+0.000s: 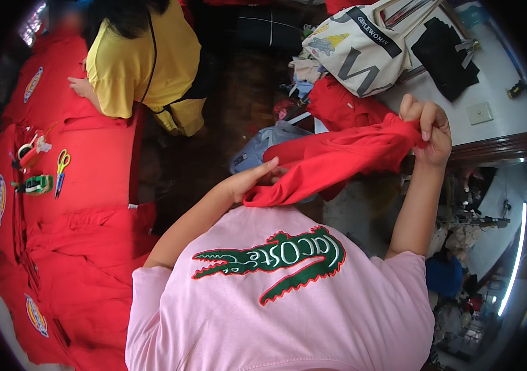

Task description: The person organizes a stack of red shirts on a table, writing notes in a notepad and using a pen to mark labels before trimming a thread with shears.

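A piece of red clothing (344, 154) is stretched out in the air in front of me; folded and bunched as it is, I cannot make out what kind of garment it is. Raised at the right, my right hand (429, 127) is closed with its fingers curled round one end of the cloth. My left hand (257, 179) grips the lower left end, thumb on the near side, and the cloth hides most of its fingers. Between the two hands the fabric sags in loose folds.
Red garments with oval patches cover a long table (112, 161) at left, with yellow-handled scissors (61, 170) and a green tape dispenser (39, 184). A person in yellow (133, 62) leans over it. A white tote bag (356, 52) and black cloth (446, 59) hang at upper right.
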Demonstrator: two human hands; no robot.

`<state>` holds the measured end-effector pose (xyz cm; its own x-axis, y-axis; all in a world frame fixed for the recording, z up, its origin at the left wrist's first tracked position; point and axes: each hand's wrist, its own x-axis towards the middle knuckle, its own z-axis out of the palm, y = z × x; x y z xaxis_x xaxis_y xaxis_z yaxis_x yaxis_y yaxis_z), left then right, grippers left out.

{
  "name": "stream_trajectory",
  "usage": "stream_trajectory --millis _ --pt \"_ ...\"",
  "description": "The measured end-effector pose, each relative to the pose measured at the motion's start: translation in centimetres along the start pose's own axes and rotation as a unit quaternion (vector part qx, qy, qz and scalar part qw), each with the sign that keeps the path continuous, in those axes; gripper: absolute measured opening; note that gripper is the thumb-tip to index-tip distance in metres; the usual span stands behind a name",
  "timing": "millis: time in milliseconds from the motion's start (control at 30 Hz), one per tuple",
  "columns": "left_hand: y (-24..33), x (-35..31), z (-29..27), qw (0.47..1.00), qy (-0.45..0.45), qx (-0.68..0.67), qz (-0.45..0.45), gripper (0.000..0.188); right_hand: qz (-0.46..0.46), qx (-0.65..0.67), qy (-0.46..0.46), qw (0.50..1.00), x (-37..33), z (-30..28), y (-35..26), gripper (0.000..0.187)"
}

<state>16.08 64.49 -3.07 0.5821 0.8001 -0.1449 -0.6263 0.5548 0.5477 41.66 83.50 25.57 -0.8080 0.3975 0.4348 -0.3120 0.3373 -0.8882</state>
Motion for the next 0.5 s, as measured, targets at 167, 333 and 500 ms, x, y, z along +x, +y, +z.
stream_trajectory --millis 167,333,500 --pt "2.5 3.3 2.0 0.981 -0.013 -0.187 -0.045 0.081 -0.001 -0.089 -0.027 0.996 1.8 1.9 -2.6 0.011" --pt "7.2 3.2 4.0 0.975 0.026 -0.221 0.003 0.061 0.044 -0.162 0.008 0.986 2.3 3.9 -4.0 0.011" --pt "7.6 0.8 4.9 0.974 -0.112 0.19 0.046 0.023 0.048 -0.194 0.14 0.97 0.7 4.6 -2.4 0.014"
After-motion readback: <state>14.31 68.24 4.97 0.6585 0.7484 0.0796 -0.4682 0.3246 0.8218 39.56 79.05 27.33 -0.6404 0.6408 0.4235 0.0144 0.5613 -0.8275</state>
